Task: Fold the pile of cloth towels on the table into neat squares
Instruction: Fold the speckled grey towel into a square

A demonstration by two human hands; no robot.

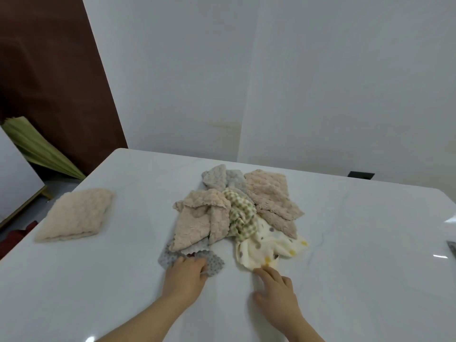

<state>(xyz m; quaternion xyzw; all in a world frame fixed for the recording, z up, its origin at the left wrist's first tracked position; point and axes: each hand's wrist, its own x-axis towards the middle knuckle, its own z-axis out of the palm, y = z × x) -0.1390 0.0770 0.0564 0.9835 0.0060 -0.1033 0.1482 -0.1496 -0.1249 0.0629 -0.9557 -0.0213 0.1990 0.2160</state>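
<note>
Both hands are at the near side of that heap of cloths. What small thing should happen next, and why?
Probably pull the grey towel toward the person, free of the pile. The left hand grips its near end, while a beige towel lies over its far part. The right hand only touches the cream spotted towel, so it could steady the pile.

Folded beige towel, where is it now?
In the head view, the folded beige towel lies alone on the left side of the table, apart from the towel pile at centre.
</note>
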